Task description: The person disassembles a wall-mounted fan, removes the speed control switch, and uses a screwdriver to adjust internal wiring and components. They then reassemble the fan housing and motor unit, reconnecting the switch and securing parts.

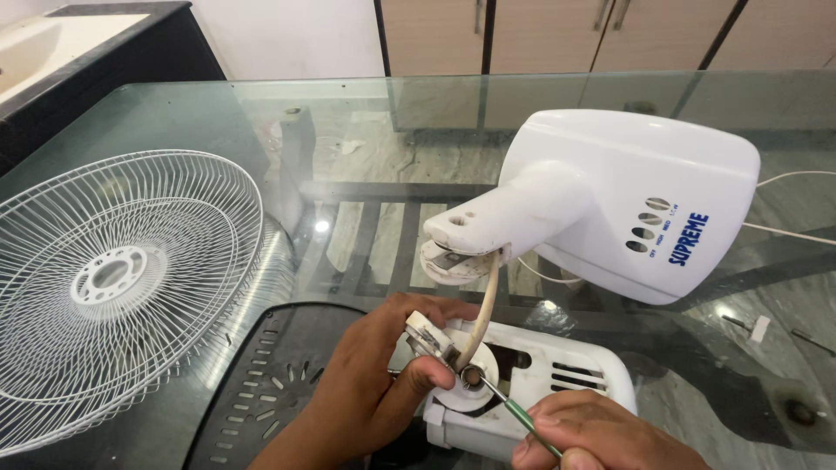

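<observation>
Two hands: both ours, low in the view, working at one fan motor.
Left hand (370,392): our fingers are curled shut around a small white bracket (428,337) and the round hub beneath it, thumb pressed against the hub's side.
Right hand (601,435): our fingertips are pinched tight on a green-handled screwdriver (514,411); its tip sits in the screw at the hub's centre.
Motor housing (557,370): white, slotted, lying on the glass table (366,113) between our hands.
Fan base (627,200): white, with a row of oval buttons, tilted just behind the housing; a cream cable (483,305) runs from its neck to the bracket.
Wire guard (113,278): white, lying flat at the far left, well apart from our hands.
Black cover (261,383): vented, under our left wrist.
</observation>
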